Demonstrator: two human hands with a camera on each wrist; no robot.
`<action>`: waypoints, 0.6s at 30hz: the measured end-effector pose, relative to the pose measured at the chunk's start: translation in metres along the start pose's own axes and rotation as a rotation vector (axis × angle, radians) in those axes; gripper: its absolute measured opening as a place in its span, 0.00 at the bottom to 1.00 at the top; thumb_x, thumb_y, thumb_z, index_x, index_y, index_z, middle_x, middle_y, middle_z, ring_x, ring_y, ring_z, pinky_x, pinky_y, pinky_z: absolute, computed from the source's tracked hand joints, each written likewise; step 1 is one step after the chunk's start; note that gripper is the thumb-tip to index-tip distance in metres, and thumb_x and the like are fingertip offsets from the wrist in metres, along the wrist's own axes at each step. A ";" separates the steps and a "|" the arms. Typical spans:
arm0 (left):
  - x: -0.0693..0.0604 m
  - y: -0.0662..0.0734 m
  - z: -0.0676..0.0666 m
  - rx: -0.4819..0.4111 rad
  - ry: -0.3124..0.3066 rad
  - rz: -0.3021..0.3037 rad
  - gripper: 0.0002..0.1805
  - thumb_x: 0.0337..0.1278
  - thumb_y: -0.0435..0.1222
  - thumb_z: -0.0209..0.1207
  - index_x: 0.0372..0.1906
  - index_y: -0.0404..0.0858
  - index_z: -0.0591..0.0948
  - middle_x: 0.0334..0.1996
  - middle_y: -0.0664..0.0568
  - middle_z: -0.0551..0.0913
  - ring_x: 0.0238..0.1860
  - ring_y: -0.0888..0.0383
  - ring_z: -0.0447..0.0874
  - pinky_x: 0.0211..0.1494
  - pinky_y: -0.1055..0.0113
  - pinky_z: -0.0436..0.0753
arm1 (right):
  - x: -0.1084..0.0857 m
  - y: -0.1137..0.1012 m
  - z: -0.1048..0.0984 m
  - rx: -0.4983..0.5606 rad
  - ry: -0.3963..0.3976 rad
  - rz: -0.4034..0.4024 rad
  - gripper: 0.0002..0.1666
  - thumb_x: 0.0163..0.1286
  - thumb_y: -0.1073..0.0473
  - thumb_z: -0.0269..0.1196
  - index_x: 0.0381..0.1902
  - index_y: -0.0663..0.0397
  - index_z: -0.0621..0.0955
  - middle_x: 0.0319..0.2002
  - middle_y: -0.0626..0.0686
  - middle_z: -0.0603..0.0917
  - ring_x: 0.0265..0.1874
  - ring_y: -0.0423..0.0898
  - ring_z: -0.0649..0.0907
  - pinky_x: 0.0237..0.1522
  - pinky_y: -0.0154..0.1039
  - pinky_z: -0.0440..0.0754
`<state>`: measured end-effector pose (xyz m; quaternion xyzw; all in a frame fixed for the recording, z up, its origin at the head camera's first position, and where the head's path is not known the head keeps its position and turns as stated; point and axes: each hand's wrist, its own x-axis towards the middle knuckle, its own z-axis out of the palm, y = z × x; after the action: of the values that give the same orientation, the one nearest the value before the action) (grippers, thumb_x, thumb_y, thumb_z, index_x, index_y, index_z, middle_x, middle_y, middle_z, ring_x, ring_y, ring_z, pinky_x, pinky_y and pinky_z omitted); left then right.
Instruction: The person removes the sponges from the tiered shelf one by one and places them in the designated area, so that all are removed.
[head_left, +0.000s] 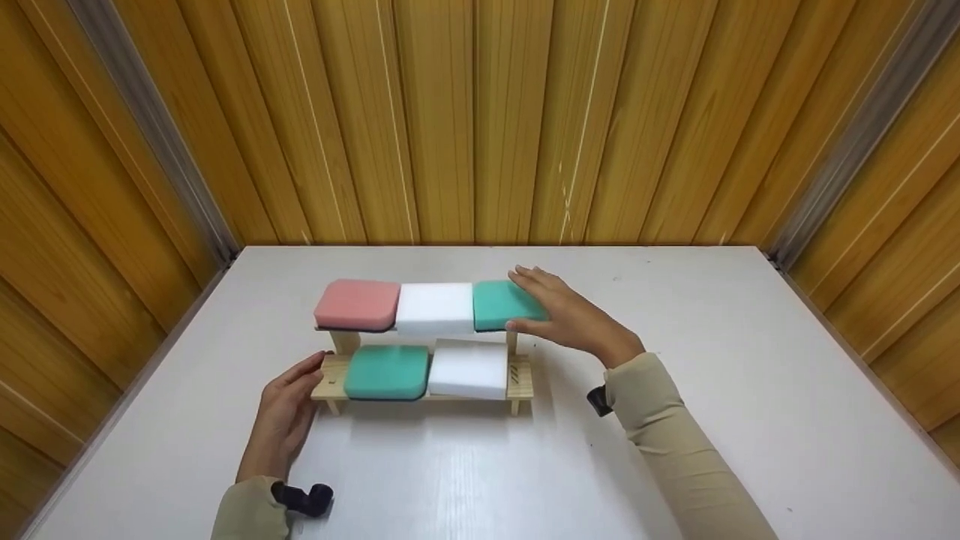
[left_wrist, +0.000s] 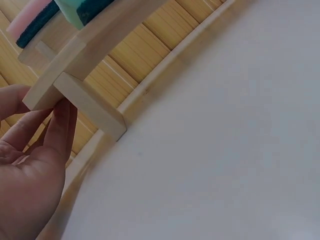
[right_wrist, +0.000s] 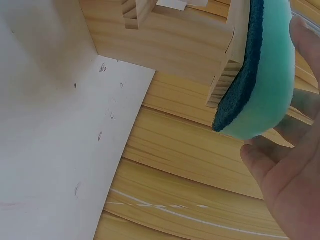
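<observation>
Head view: a two-tier wooden rack (head_left: 335, 369) is being supported by the white counter (head_left: 450, 472), its lower left end being pinched by the left hand (head_left: 283, 405). The upper green sponge (head_left: 496, 306), rightmost, is being spanned by the right hand (head_left: 576, 315), fingers being kept loosely extended. Alongside, a pink sponge (head_left: 358, 302) and upper white block (head_left: 435, 304) are being carried; below, a lower green sponge (head_left: 386, 371) and lower white block (head_left: 469, 367).
</observation>
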<state>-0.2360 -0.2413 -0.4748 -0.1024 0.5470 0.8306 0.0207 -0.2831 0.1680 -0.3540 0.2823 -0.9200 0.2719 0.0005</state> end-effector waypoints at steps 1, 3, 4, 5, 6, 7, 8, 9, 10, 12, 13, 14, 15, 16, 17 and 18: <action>0.000 0.000 0.000 -0.008 -0.001 -0.001 0.30 0.63 0.25 0.53 0.70 0.29 0.61 0.73 0.45 0.58 0.74 0.54 0.57 0.67 0.74 0.73 | 0.001 0.000 0.001 -0.003 -0.004 -0.001 0.47 0.65 0.37 0.60 0.75 0.45 0.57 0.76 0.51 0.55 0.76 0.53 0.51 0.76 0.56 0.55; -0.001 -0.001 -0.001 -0.024 -0.001 -0.005 0.30 0.62 0.24 0.53 0.70 0.29 0.62 0.73 0.44 0.58 0.74 0.54 0.57 0.67 0.73 0.73 | 0.001 0.000 0.002 -0.008 -0.011 -0.005 0.46 0.65 0.38 0.60 0.75 0.47 0.58 0.76 0.51 0.55 0.76 0.53 0.51 0.76 0.55 0.56; -0.001 -0.001 -0.001 -0.033 0.000 -0.006 0.30 0.62 0.24 0.53 0.69 0.29 0.62 0.73 0.43 0.59 0.74 0.54 0.58 0.67 0.73 0.74 | 0.001 0.000 0.003 -0.011 -0.015 -0.005 0.46 0.66 0.38 0.60 0.75 0.47 0.58 0.76 0.52 0.56 0.76 0.53 0.51 0.76 0.55 0.56; -0.001 -0.001 -0.002 -0.039 0.000 -0.008 0.30 0.62 0.24 0.54 0.69 0.30 0.62 0.73 0.43 0.58 0.74 0.54 0.58 0.67 0.73 0.74 | 0.001 0.000 0.003 -0.014 -0.016 -0.006 0.45 0.66 0.39 0.60 0.75 0.47 0.58 0.76 0.52 0.56 0.76 0.53 0.52 0.76 0.54 0.56; -0.001 -0.001 -0.002 -0.044 -0.002 -0.008 0.31 0.61 0.24 0.54 0.69 0.30 0.62 0.73 0.43 0.58 0.74 0.54 0.58 0.67 0.73 0.74 | 0.001 0.000 0.004 -0.013 -0.017 -0.008 0.44 0.66 0.39 0.60 0.75 0.47 0.59 0.76 0.52 0.56 0.76 0.53 0.52 0.76 0.54 0.57; -0.001 -0.001 -0.002 -0.047 -0.005 -0.007 0.31 0.61 0.24 0.54 0.70 0.30 0.62 0.73 0.43 0.58 0.74 0.54 0.58 0.67 0.73 0.74 | 0.001 0.000 0.004 -0.016 -0.015 -0.010 0.44 0.67 0.40 0.60 0.74 0.48 0.59 0.76 0.53 0.56 0.76 0.54 0.53 0.76 0.54 0.58; -0.001 -0.002 -0.002 -0.048 -0.006 -0.008 0.31 0.61 0.24 0.54 0.70 0.30 0.62 0.73 0.44 0.58 0.74 0.54 0.58 0.67 0.73 0.74 | 0.001 0.000 0.004 -0.021 -0.010 -0.011 0.43 0.67 0.40 0.60 0.74 0.48 0.60 0.75 0.53 0.56 0.75 0.54 0.55 0.75 0.54 0.59; 0.000 -0.002 -0.003 -0.050 -0.006 -0.008 0.31 0.61 0.24 0.54 0.70 0.30 0.62 0.73 0.44 0.58 0.74 0.54 0.58 0.67 0.73 0.74 | 0.001 0.000 0.004 -0.028 -0.005 -0.013 0.43 0.67 0.41 0.60 0.74 0.48 0.60 0.75 0.53 0.56 0.75 0.54 0.56 0.75 0.54 0.60; 0.000 -0.002 -0.003 -0.046 -0.006 -0.005 0.31 0.62 0.24 0.53 0.70 0.30 0.62 0.73 0.44 0.58 0.74 0.54 0.58 0.67 0.73 0.74 | 0.001 0.000 0.005 -0.037 0.000 -0.018 0.42 0.67 0.42 0.60 0.74 0.48 0.61 0.75 0.53 0.57 0.74 0.54 0.57 0.74 0.53 0.61; 0.000 -0.003 -0.003 -0.045 -0.002 0.000 0.30 0.62 0.24 0.53 0.69 0.30 0.63 0.73 0.44 0.59 0.74 0.54 0.58 0.67 0.73 0.74 | 0.001 0.000 0.005 -0.057 0.011 -0.031 0.41 0.67 0.43 0.60 0.73 0.49 0.62 0.74 0.55 0.59 0.73 0.54 0.59 0.73 0.52 0.64; 0.000 -0.003 -0.003 -0.049 0.002 0.002 0.29 0.62 0.24 0.53 0.69 0.30 0.64 0.73 0.44 0.60 0.74 0.54 0.58 0.67 0.73 0.74 | 0.000 0.001 0.005 -0.069 0.017 -0.041 0.40 0.67 0.43 0.61 0.73 0.50 0.63 0.74 0.56 0.60 0.72 0.54 0.60 0.73 0.52 0.65; 0.000 -0.003 -0.003 -0.050 0.008 0.003 0.28 0.62 0.23 0.53 0.68 0.30 0.65 0.72 0.44 0.61 0.74 0.54 0.59 0.67 0.73 0.74 | 0.000 0.001 0.006 -0.077 0.023 -0.048 0.40 0.67 0.44 0.61 0.72 0.51 0.63 0.73 0.56 0.61 0.72 0.54 0.61 0.72 0.52 0.66; 0.001 -0.003 -0.003 -0.052 0.013 0.006 0.27 0.61 0.23 0.53 0.67 0.30 0.67 0.71 0.44 0.62 0.73 0.54 0.60 0.66 0.72 0.75 | 0.000 0.001 0.006 -0.081 0.027 -0.056 0.40 0.67 0.45 0.61 0.72 0.52 0.64 0.72 0.57 0.62 0.71 0.54 0.62 0.72 0.52 0.67; 0.001 -0.004 -0.003 -0.055 0.017 0.007 0.26 0.61 0.23 0.53 0.66 0.31 0.69 0.70 0.45 0.65 0.73 0.54 0.61 0.66 0.72 0.75 | 0.000 0.001 0.006 -0.087 0.031 -0.065 0.39 0.67 0.46 0.62 0.72 0.52 0.64 0.72 0.58 0.63 0.70 0.54 0.63 0.71 0.52 0.67; 0.001 -0.004 -0.003 -0.065 0.020 0.003 0.25 0.61 0.23 0.53 0.65 0.32 0.71 0.68 0.46 0.67 0.72 0.55 0.62 0.66 0.72 0.75 | 0.000 0.001 0.006 -0.090 0.035 -0.071 0.39 0.67 0.47 0.62 0.71 0.53 0.65 0.71 0.58 0.64 0.70 0.55 0.64 0.71 0.52 0.68; 0.001 -0.004 -0.003 -0.073 0.023 -0.001 0.24 0.61 0.23 0.54 0.63 0.33 0.73 0.66 0.48 0.70 0.71 0.56 0.64 0.66 0.72 0.75 | 0.000 0.001 0.006 -0.094 0.038 -0.076 0.39 0.67 0.47 0.63 0.71 0.54 0.65 0.70 0.58 0.64 0.69 0.55 0.65 0.70 0.52 0.69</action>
<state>-0.2356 -0.2425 -0.4800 -0.1130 0.5164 0.8488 0.0109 -0.2823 0.1656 -0.3593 0.3114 -0.9202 0.2333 0.0415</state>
